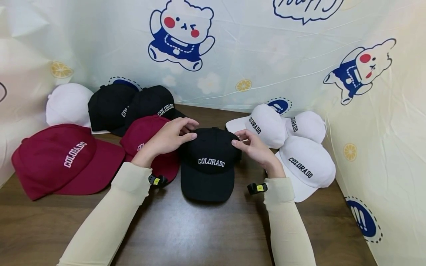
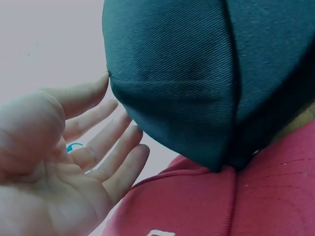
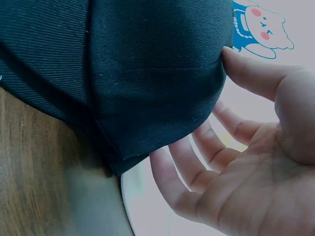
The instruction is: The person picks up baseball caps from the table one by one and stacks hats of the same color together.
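A black cap (image 1: 210,159) with white COLORADO lettering is in the middle of the head view, its brim toward me. My left hand (image 1: 169,138) is at the left side of its crown, the thumb tip touching the fabric. In the left wrist view the fingers are spread and loosely bent beside the cap. At the right side my right hand (image 1: 254,147) touches the crown with its thumb. The right wrist view shows its fingers slightly bent along the cap's lower edge, some tips hidden behind it. A maroon cap (image 1: 166,168) lies partly under my left wrist.
A larger maroon cap (image 1: 56,159) lies at the left, with black caps (image 1: 151,105) and a white cap (image 1: 68,105) behind it. Several white caps (image 1: 307,162) are grouped at the right. The wooden table (image 1: 189,236) meets a patterned sheet (image 1: 239,48) behind.
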`<state>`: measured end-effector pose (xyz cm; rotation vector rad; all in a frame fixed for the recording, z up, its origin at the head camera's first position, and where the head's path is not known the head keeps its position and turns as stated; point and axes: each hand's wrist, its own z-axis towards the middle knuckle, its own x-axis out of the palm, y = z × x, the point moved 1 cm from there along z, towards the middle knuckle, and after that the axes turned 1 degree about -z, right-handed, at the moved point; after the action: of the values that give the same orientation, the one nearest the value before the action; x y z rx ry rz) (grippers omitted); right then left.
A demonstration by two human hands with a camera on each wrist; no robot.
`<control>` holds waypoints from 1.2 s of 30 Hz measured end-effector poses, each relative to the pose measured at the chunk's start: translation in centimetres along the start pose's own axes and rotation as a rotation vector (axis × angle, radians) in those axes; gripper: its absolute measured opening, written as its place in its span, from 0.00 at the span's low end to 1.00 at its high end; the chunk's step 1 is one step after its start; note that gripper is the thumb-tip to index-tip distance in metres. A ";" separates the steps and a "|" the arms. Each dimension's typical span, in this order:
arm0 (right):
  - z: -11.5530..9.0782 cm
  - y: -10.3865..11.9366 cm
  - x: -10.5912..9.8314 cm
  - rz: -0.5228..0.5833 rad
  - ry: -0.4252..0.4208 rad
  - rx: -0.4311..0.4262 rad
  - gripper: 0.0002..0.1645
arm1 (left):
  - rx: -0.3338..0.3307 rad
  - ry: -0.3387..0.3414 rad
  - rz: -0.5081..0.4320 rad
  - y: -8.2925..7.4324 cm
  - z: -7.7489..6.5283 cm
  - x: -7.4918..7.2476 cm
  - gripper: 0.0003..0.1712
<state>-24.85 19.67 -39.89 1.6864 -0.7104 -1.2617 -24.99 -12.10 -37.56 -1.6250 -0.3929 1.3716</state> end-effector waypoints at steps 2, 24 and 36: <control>-0.1 0.1 -0.1 -0.003 0.004 0.001 0.23 | 0.007 -0.003 -0.002 -0.1 0.0 -0.2 0.27; -2.5 4.9 -0.8 -0.024 -0.035 -0.130 0.24 | -0.116 -0.366 -0.036 1.9 -3.1 -7.2 0.25; -4.3 7.4 0.0 -0.112 0.008 -0.312 0.28 | -0.380 -0.506 -0.160 5.7 -4.7 -9.7 0.36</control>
<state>-20.33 17.70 -32.92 1.4889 -0.3930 -1.3648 -25.75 -24.25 -36.72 -1.4785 -1.1151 1.6461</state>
